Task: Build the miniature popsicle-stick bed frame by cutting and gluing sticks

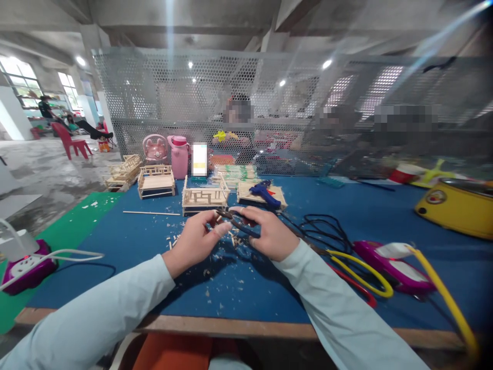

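Note:
Dark-handled pliers (242, 225) are gripped in my right hand (274, 234), with the jaws pointing toward my left hand (198, 239). The left fingers are pinched together at the jaws; a small pale bit of wood seems to be between them, too small to make out surely. Short cut stick pieces (233, 240) and shavings lie on the blue table (185, 300) below. Just beyond my hands stands a small wooden stick model of furniture (206, 198). A blue glue gun (265, 194) rests on a flat stick piece behind my right hand.
More stick models (156, 181) stand at the back left, near a pink bottle (179, 156) and a lit phone (199, 159). On the right are cables, yellow-handled scissors (365, 272), a purple power strip (396, 267) and a yellow pot (454, 208). A perforated screen (154, 103) stands behind.

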The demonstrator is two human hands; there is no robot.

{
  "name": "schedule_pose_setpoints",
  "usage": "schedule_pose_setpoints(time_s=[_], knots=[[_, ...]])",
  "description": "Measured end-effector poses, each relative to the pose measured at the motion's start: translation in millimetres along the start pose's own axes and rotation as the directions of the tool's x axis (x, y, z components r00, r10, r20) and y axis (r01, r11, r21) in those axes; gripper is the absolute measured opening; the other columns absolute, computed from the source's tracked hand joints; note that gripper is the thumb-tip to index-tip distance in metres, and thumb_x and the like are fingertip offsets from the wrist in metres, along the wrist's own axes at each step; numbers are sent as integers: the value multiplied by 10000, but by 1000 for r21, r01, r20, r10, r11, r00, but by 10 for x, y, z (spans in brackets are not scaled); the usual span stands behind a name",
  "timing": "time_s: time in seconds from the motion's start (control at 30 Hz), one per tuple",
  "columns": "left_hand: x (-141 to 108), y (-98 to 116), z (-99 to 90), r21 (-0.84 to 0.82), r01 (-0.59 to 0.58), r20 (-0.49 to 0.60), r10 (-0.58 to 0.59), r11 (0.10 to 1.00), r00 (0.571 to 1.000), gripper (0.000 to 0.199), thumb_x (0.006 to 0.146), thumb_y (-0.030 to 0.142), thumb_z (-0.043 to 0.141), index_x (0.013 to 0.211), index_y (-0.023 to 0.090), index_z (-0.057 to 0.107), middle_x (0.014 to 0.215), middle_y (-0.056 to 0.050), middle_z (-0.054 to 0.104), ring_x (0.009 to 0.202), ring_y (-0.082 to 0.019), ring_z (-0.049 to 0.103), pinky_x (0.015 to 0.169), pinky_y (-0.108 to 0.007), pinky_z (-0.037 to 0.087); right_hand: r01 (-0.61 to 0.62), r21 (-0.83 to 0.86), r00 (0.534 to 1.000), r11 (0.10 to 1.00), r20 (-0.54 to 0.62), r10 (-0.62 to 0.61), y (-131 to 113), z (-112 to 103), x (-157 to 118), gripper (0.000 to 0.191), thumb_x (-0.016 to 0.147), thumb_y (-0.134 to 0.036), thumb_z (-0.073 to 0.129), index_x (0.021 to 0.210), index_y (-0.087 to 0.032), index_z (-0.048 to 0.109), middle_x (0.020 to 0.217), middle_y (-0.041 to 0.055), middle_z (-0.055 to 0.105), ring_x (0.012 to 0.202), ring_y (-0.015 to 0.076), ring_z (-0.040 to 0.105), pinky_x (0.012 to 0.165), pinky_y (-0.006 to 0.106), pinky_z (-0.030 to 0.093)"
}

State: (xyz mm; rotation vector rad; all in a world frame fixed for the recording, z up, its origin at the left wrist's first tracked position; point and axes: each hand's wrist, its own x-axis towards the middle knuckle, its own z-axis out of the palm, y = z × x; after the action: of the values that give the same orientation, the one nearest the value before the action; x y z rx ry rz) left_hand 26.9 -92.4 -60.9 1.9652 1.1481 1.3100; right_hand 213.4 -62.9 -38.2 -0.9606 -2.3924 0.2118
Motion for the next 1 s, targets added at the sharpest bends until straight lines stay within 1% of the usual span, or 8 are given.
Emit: schedule_pose_setpoints(time_s=[0.17, 0.3, 0.43, 0.57, 0.7, 0.77, 0.87, 1.0], knots=[[-12, -58, 40, 78, 74, 47, -78, 994, 996, 423, 844, 446, 349, 638, 130, 539, 580, -5, 514, 557, -109, 427, 524, -225, 310, 3, 12, 999, 1000, 40, -3, 16, 62, 3, 658, 513, -51, 441, 1154, -166, 527, 1008, 78, 606, 905, 201, 558, 806, 334, 436], [-13, -70, 61, 118, 108, 48, -114, 987, 992, 443, 857, 455, 302, 631, 139, 515, 582, -3, 509, 558, -112, 431, 532, -233, 300, 5, 42, 997, 999, 73, -8, 32, 109, 11, 650, 506, -47, 440, 1136, -169, 539, 1031, 78, 608, 937, 204, 559, 825, 331, 430], [-9, -59, 20, 125, 94, 107, -108, 988, 988, 478, 870, 456, 247, 524, 160, 395, 497, 27, 382, 495, -93, 340, 499, -237, 237, 49, 59, 998, 997, 40, -52, 25, 194, 18, 558, 564, -76, 466, 1111, -154, 549, 998, 89, 614, 920, 200, 569, 820, 320, 436], [-2, -80, -12, 98, 78, 113, -89, 992, 990, 473, 859, 483, 258, 507, 172, 319, 492, 37, 317, 482, -84, 280, 479, -240, 200, 25, -45, 999, 999, -29, -27, 6, 275, 8, 505, 624, -123, 488, 1126, -131, 533, 946, 99, 615, 871, 206, 577, 785, 321, 456], [27, -98, 24, -36, 188, 100, -184, 981, 978, 500, 856, 508, 234, 490, 177, 316, 453, 39, 324, 446, -81, 300, 467, -234, 238, -23, -247, 994, 969, -113, -5, -8, 285, 2, 523, 622, -140, 502, 1143, -108, 522, 967, 133, 598, 921, 247, 554, 819, 356, 445], [52, -96, 32, -41, 201, 91, -196, 979, 976, 500, 855, 504, 240, 497, 173, 347, 450, 36, 360, 445, -85, 334, 475, -232, 265, -62, -302, 988, 951, -154, 15, -17, 281, 7, 535, 622, -151, 508, 1155, -109, 518, 958, 138, 598, 915, 256, 553, 817, 366, 446], [92, -101, -3, 27, 128, 62, -129, 991, 990, 455, 858, 462, 279, 546, 160, 416, 494, 25, 433, 486, -94, 388, 505, -228, 294, -97, -192, 983, 977, -169, 65, -35, 290, 19, 569, 590, -118, 493, 1158, -131, 521, 1002, 126, 604, 928, 245, 561, 823, 361, 449], [126, -143, -99, 101, -6, 113, -5, 995, 994, 400, 856, 403, 314, 583, 151, 460, 539, 17, 477, 528, -99, 420, 525, -217, 315, -46, 187, 998, 981, -31, 53, -70, 287, 34, 563, 551, -70, 447, 1089, -172, 581, 983, 62, 638, 935, 207, 579, 849, 339, 441]])
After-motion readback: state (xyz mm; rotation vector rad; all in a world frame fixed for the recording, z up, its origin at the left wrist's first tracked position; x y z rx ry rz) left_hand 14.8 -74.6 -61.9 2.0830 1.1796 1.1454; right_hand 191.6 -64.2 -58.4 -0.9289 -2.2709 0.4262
